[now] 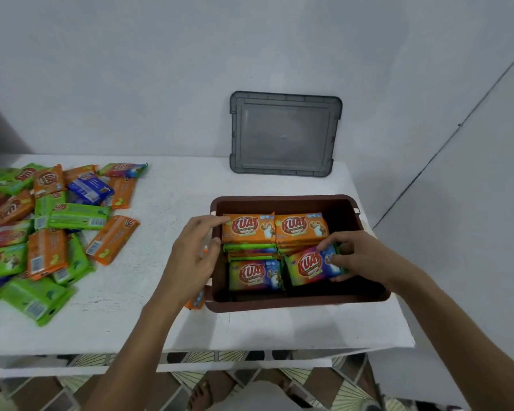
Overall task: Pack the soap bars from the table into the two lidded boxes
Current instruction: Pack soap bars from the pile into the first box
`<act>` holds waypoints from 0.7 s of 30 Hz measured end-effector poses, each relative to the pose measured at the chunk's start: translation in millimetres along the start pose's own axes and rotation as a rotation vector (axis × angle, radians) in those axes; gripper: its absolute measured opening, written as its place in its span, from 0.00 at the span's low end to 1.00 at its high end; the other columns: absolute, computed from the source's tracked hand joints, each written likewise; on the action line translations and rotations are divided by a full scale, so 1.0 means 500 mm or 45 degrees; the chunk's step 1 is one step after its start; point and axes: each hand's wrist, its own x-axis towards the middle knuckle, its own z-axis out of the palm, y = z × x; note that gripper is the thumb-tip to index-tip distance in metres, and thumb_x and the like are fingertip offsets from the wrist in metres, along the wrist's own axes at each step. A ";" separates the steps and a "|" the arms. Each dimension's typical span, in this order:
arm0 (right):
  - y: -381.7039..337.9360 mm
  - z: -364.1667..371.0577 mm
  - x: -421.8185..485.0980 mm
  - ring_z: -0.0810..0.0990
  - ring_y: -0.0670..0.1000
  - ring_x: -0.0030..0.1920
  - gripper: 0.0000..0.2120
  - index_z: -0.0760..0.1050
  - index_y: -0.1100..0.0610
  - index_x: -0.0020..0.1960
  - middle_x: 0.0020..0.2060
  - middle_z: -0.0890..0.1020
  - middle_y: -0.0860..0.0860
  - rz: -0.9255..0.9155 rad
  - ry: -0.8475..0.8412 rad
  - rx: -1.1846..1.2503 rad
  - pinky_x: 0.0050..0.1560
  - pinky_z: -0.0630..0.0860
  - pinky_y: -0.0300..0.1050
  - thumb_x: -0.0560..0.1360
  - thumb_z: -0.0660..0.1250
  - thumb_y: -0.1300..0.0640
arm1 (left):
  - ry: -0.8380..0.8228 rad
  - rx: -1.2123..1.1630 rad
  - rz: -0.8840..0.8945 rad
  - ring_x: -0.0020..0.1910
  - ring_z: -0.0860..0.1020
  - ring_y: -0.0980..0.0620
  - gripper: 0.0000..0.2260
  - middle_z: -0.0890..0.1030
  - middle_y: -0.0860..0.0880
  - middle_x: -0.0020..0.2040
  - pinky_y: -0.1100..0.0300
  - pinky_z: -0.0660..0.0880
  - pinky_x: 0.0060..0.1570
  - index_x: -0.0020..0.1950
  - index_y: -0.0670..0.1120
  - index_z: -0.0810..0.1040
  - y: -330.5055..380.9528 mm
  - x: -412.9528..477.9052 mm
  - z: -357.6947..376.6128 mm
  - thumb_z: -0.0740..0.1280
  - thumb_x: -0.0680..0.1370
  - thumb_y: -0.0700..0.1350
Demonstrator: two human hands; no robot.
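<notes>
Nearest us, below the table edge: patterned floor tiles (187,378) and one foot (201,393).

Next, the white table (137,318), which carries every item we list below.

Left hand (195,253): fingers stretched and relaxed, grasping nothing. It lies across the left wall of the brown box (297,304), and we see its fingertips touching the corner of an orange bar inside. Just beside its wrist, outside the box, we note a stray orange bar (196,301), mostly hidden.

Right hand (361,256): thumb and curled fingers pinch the right end of a multicolour soap bar (307,266), which sits tilted in the near right part of the box.

Brown box, uncovered, near the table's right end. Contents, front to back: a second multicolour bar (254,274) at near left, just beside the held one; edges of stacked bars between; two orange bars (248,229) side by side on top at the far wall.

Well apart to the left: a loose pile of soap bars (51,226) in green, orange, blue and multicolour wrappers, overlapping one another.

Farthest: a grey lid (285,133), upright, its lower edge on the table, leaning on the white wall (131,69).
</notes>
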 end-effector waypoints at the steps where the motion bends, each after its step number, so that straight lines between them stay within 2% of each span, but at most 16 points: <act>1: 0.002 0.005 0.010 0.76 0.55 0.61 0.09 0.78 0.53 0.53 0.60 0.74 0.51 0.023 -0.003 -0.023 0.47 0.84 0.53 0.76 0.68 0.64 | 0.005 0.015 -0.002 0.61 0.65 0.74 0.15 0.72 0.54 0.64 0.84 0.64 0.50 0.65 0.52 0.74 0.000 -0.002 0.004 0.61 0.81 0.38; 6: 0.026 0.043 0.061 0.72 0.57 0.66 0.10 0.77 0.53 0.53 0.64 0.70 0.51 0.077 -0.018 -0.061 0.50 0.83 0.56 0.77 0.67 0.65 | 0.016 0.084 0.030 0.61 0.64 0.75 0.14 0.71 0.54 0.64 0.84 0.63 0.52 0.64 0.50 0.76 -0.006 -0.009 0.009 0.61 0.81 0.38; 10: 0.052 0.059 0.086 0.70 0.56 0.68 0.09 0.75 0.51 0.53 0.68 0.69 0.52 -0.016 0.052 -0.498 0.59 0.79 0.52 0.78 0.67 0.63 | 0.023 0.087 0.025 0.62 0.65 0.73 0.13 0.71 0.53 0.65 0.83 0.65 0.53 0.63 0.49 0.77 -0.013 -0.013 0.012 0.61 0.81 0.39; 14: 0.058 0.069 0.101 0.72 0.58 0.68 0.12 0.75 0.52 0.60 0.70 0.70 0.55 -0.043 0.047 -0.863 0.65 0.75 0.53 0.78 0.67 0.61 | 0.024 0.087 0.010 0.62 0.65 0.72 0.13 0.71 0.54 0.66 0.82 0.65 0.54 0.63 0.50 0.78 -0.017 -0.015 0.014 0.60 0.81 0.40; 18: 0.051 0.069 0.097 0.73 0.57 0.66 0.17 0.73 0.51 0.66 0.70 0.71 0.55 -0.002 -0.008 -1.005 0.65 0.75 0.52 0.78 0.66 0.57 | 0.018 0.052 0.036 0.63 0.66 0.70 0.13 0.70 0.54 0.67 0.72 0.69 0.58 0.63 0.50 0.78 -0.019 -0.017 0.015 0.59 0.82 0.43; 21: 0.028 0.074 0.072 0.75 0.57 0.65 0.18 0.70 0.50 0.70 0.70 0.72 0.54 -0.011 0.077 -1.017 0.65 0.75 0.53 0.80 0.62 0.54 | -0.009 0.028 0.077 0.66 0.67 0.64 0.14 0.70 0.55 0.68 0.65 0.72 0.60 0.63 0.50 0.78 -0.021 -0.021 0.010 0.57 0.82 0.45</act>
